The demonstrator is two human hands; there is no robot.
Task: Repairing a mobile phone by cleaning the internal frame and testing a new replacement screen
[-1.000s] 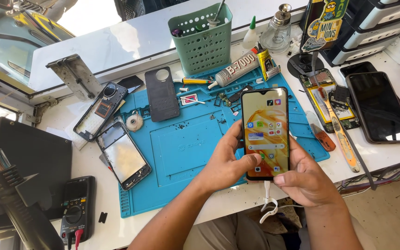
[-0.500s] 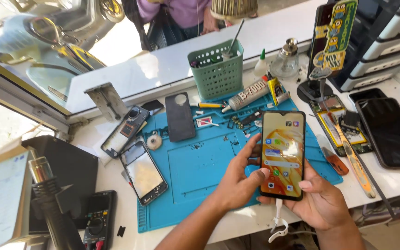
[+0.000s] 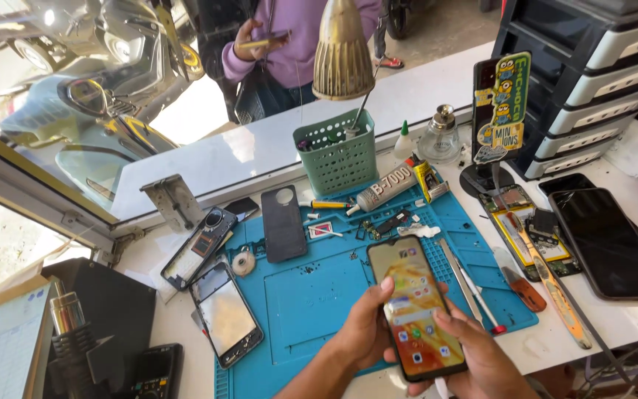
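White counter [image 3: 208, 166], open window, sunlit street outside, drawer unit [image 3: 592, 81] right, brass lamp [image 3: 342, 52].

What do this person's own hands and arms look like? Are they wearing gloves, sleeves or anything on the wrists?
Both are bare. The left hand and the right hand wear no gloves, and no rings show on the visible fingers. The forearms that enter from the bottom edge carry no sleeves, and no watch or band shows on the left wrist. The right wrist is mostly cut off by the picture's edge, so it cannot be checked.
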